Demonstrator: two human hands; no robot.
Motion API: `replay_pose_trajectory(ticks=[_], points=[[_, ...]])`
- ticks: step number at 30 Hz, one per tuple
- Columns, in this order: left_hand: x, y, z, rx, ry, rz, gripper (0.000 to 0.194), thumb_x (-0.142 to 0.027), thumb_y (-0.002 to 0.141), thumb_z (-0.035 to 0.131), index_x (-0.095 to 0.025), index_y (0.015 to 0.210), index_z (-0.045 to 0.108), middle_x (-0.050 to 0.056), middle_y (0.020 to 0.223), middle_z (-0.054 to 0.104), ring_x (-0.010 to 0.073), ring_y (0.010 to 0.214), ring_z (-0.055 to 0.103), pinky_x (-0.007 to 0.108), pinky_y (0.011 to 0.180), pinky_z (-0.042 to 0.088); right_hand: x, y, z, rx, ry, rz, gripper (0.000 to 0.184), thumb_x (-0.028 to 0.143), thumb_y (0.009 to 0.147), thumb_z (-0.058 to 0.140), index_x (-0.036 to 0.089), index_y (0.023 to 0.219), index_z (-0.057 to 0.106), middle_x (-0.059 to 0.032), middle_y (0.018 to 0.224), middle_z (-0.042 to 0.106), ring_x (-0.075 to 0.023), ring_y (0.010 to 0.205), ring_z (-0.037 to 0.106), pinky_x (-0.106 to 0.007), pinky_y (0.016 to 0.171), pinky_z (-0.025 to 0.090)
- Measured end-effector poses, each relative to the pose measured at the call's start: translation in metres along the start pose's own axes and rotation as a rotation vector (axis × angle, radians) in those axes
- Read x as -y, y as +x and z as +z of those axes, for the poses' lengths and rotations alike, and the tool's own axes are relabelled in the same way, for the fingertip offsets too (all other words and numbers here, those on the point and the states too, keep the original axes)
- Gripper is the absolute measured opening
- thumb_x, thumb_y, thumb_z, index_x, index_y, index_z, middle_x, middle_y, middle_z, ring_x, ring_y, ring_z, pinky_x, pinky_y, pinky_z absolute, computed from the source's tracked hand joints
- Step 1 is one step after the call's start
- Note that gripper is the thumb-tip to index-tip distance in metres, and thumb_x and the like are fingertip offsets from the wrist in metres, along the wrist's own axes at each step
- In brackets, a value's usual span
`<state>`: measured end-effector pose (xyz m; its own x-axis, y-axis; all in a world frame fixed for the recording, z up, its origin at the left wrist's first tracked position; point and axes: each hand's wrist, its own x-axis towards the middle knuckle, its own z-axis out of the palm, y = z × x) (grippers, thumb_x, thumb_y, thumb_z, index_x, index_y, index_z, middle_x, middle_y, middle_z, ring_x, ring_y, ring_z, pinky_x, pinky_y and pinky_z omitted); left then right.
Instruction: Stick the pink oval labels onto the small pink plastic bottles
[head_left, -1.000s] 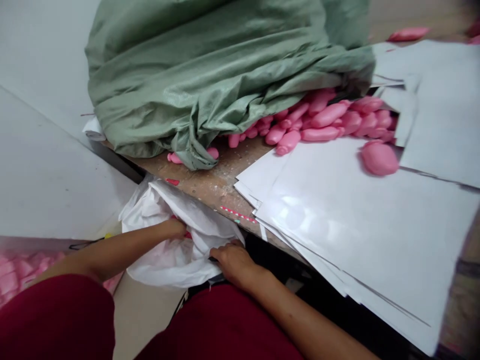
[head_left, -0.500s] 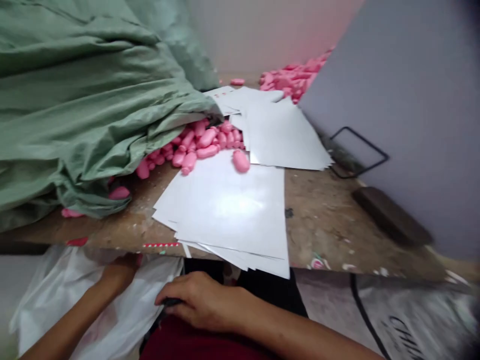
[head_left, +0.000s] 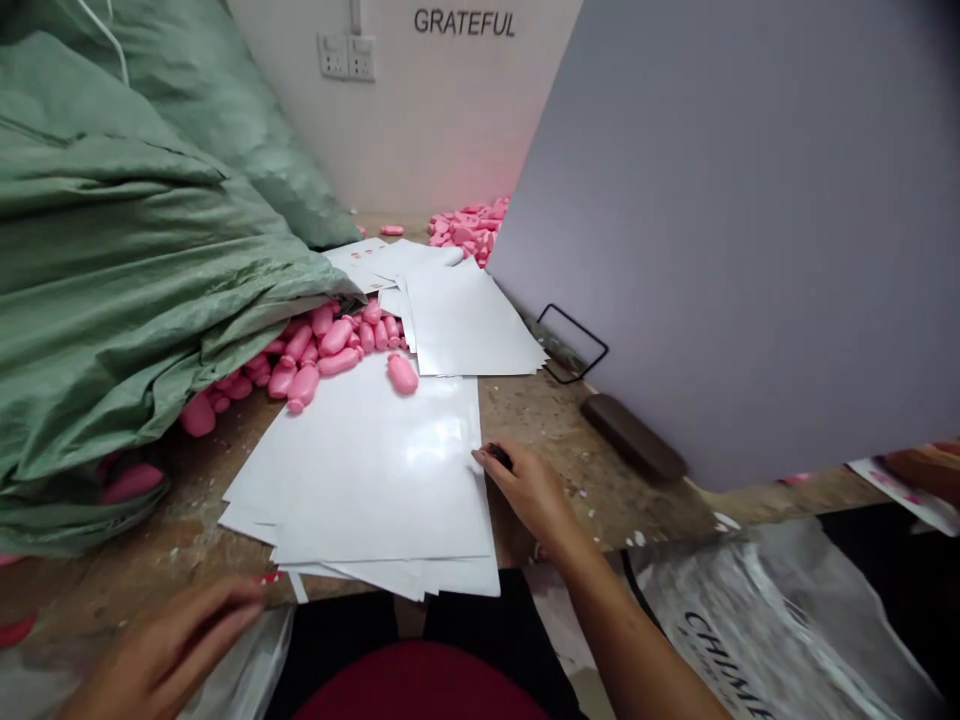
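Observation:
My right hand (head_left: pixel 529 490) is closed round a small dark tool (head_left: pixel 499 456) with a thin pale tip, at the right edge of a stack of glossy white sheets (head_left: pixel 375 490). Most of the tool is hidden in the fingers, so its kind is unclear. Blurred, my left hand (head_left: pixel 180 640) hovers by the table's front edge, fingers stretched out and nothing visible in them. Beneath it shows a white plastic bag (head_left: pixel 251 660). One pink bottle-shaped piece (head_left: pixel 403 374) lies on the sheets. Behind it, a heap of similar pink pieces (head_left: pixel 337 335) spills from a green sack (head_left: pixel 135 310).
A tall grey panel (head_left: pixel 712 220) rises on the right, with a black wire frame (head_left: pixel 574 345) and a dark brown oblong case (head_left: pixel 634 437) at its foot. More white sheets (head_left: pixel 469 320) and pink pieces (head_left: pixel 469 228) lie farther back. Another person's hand (head_left: pixel 926 470) shows beyond the panel.
My left hand has come up out of the white bag. My right hand has moved from the bag's rim to the sheets' right edge with the dark tool. The view has turned right.

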<state>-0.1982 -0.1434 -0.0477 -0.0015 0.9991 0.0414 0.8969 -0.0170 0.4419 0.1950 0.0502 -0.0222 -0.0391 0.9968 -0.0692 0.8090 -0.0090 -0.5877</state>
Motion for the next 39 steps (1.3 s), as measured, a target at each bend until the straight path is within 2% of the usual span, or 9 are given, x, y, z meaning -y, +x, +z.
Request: replay_pose_trajectory(ticks=[4,7,12,19,23,26,30,35,39], points=[[-0.043,0.1,0.01,-0.062,0.229,0.209,0.076,-0.068,0.093,0.031,-0.014,0.135,0.063,0.017,0.145,0.056,0.0357,0.136,0.051,0.053,0.111,0.042,0.011,0.011,0.006,-0.042,-0.018,0.051,0.024,0.039,0.087,0.057,0.02,0.09,0.071,-0.0125,0.092,0.075,-0.0303,0.085,0.067,-0.033,0.069,0.038],[-0.057,0.128,0.038,-0.005,0.367,0.255,0.072,-0.064,0.096,0.032,-0.015,0.146,0.052,0.015,0.156,0.042,0.0354,0.145,0.039,0.056,0.115,0.036,0.009,0.017,0.004,-0.041,0.024,0.074,0.021,0.039,0.084,0.059,0.02,0.084,0.069,-0.0103,0.084,0.073,-0.0279,0.079,0.064,-0.032,0.066,0.034],[-0.071,0.105,0.065,-0.102,0.426,0.33,0.067,-0.062,0.096,0.037,-0.022,0.148,0.049,0.01,0.157,0.043,0.0336,0.145,0.038,0.053,0.116,0.031,0.0,0.02,0.001,-0.005,0.211,0.096,0.027,0.049,0.076,0.062,0.022,0.072,0.06,-0.0016,0.07,0.063,-0.0204,0.069,0.056,-0.029,0.062,0.034],[-0.069,0.094,0.052,-0.164,0.303,0.342,0.057,-0.055,0.098,0.041,-0.025,0.145,0.052,0.011,0.15,0.053,0.0295,0.136,0.049,0.048,0.108,0.042,-0.006,0.003,-0.027,0.107,0.538,0.162,0.036,0.053,0.066,0.064,0.023,0.07,0.045,0.0048,0.062,0.048,-0.0122,0.055,0.044,-0.024,0.049,0.034],[-0.059,0.123,0.028,-0.211,0.222,0.151,0.051,-0.048,0.095,0.049,-0.025,0.14,0.057,0.014,0.147,0.054,0.033,0.131,0.051,0.051,0.105,0.044,-0.001,-0.007,-0.051,0.185,0.675,0.289,0.039,0.051,0.066,0.071,0.023,0.076,0.046,0.0086,0.058,0.04,-0.0091,0.047,0.037,-0.022,0.044,0.029],[-0.052,0.144,0.018,-0.165,0.184,-0.074,0.073,-0.053,0.088,0.058,-0.024,0.153,0.039,0.019,0.16,0.034,0.0407,0.14,0.041,0.057,0.107,0.041,0.01,-0.009,-0.064,0.215,0.754,0.306,0.041,0.049,0.064,0.077,0.024,0.085,0.052,0.0088,0.06,0.042,-0.0095,0.047,0.04,-0.021,0.044,0.031],[-0.049,0.145,0.024,-0.075,0.175,-0.154,0.075,-0.055,0.094,0.047,-0.019,0.157,0.03,0.023,0.16,0.031,0.0426,0.146,0.032,0.058,0.112,0.034,0.014,-0.008,-0.085,0.071,0.692,0.328,0.05,0.047,0.058,0.08,0.025,0.099,0.061,0.0059,0.066,0.051,-0.0125,0.05,0.047,-0.024,0.043,0.037],[-0.056,0.123,0.033,-0.123,0.215,-0.129,0.068,-0.052,0.097,0.039,-0.016,0.154,0.035,0.024,0.156,0.038,0.04,0.144,0.036,0.057,0.113,0.035,0.008,-0.017,-0.112,0.023,0.587,0.237,0.049,0.054,0.064,0.079,0.028,0.103,0.068,0.0016,0.073,0.055,-0.0128,0.052,0.049,-0.025,0.043,0.04],[-0.059,0.107,0.039,-0.162,0.208,-0.082,0.066,-0.05,0.098,0.039,-0.015,0.153,0.038,0.024,0.152,0.045,0.0382,0.141,0.044,0.055,0.111,0.04,0.008,-0.021,-0.145,-0.084,0.511,0.316,0.045,0.058,0.058,0.081,0.035,0.095,0.071,-0.0055,0.078,0.065,-0.0194,0.055,0.056,-0.032,0.043,0.047]])
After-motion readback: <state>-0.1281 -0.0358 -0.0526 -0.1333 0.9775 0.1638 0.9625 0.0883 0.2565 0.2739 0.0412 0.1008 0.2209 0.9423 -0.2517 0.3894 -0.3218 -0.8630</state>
